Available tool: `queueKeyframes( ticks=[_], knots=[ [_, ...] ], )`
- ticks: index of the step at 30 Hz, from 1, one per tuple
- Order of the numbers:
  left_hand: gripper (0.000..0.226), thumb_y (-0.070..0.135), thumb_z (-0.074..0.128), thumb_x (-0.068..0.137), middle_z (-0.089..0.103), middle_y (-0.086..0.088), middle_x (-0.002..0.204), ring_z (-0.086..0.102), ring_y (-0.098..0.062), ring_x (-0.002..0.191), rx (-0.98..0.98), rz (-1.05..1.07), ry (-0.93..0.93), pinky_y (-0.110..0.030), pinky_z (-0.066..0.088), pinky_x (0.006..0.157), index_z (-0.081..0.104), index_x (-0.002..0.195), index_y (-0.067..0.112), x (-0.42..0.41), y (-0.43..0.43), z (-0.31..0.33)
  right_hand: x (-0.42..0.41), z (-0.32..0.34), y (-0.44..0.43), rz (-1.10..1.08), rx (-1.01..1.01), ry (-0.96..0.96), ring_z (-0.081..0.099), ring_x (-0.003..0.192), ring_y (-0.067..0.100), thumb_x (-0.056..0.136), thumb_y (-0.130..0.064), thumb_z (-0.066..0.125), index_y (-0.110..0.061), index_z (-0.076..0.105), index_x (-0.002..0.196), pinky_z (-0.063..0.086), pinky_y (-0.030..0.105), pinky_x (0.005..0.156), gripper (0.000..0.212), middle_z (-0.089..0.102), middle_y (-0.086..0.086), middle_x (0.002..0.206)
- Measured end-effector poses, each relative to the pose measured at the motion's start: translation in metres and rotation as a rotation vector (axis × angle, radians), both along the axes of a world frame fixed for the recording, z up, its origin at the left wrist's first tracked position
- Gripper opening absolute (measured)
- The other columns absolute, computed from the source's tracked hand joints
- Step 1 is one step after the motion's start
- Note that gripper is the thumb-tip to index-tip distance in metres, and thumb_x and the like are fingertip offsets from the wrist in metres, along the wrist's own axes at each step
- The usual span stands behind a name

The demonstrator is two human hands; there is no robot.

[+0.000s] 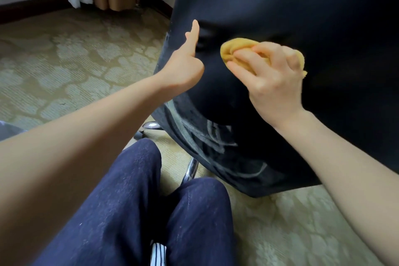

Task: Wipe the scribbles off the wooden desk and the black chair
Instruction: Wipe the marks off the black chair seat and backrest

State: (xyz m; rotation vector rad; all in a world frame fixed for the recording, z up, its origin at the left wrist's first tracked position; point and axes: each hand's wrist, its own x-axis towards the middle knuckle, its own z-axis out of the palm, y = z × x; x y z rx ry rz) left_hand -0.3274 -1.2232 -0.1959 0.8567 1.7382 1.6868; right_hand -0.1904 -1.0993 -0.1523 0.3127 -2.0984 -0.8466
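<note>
The black chair (280, 6) stands upright before us, white scribbles (212, 136) low on its back. Our right hand (276, 84) grips a yellow cloth (233, 49), bunched left-to-right, against it. Our left hand (185, 67), fingers straight, presses its left edge.

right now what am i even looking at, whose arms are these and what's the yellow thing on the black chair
There is no machine here. The single picture comes from a camera worn on a person's head, looking forward and down, so the two bare arms are that person's own. Their knees in dark jeans show at the bottom, above a patterned carpet.

The big dark shape is the black chair, seen close up, with part of its metal base below. The right hand grips a bunched yellow cloth and presses it on the chair. The left hand rests against the chair's edge with fingers straight. Pale scribbles show lower down, not yet wiped.

The wooden desk is not in view.
</note>
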Motion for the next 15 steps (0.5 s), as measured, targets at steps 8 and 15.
queueKeyframes(
  ticks=[8,15],
  knots=[
    [0.102,-0.017,0.039,0.075,-0.017,-0.008,0.158,0.014,-0.019,0.144,-0.093,0.079,0.214,-0.047,0.032,0.109,-0.016,0.148,0.028,0.029,-0.002,-0.004,-0.029,-0.079,-0.006,-0.049,-0.144,-0.144,0.061,0.091,0.018,0.091,-0.006,0.054,-0.013,0.073,0.080,0.037,0.030,0.078,0.023,0.070,-0.004,0.089],
    [0.104,-0.015,0.038,0.073,-0.014,-0.007,0.158,0.052,-0.001,0.066,-0.279,0.129,0.278,-0.061,0.035,0.102,-0.018,0.147,0.029,0.030,0.004,0.004,0.022,-0.146,0.003,-0.254,-0.095,-0.611,0.061,0.094,0.017,0.072,-0.009,0.057,-0.018,0.073,0.080,0.037,0.031,0.086,0.020,0.066,-0.006,0.091]
  ],
)
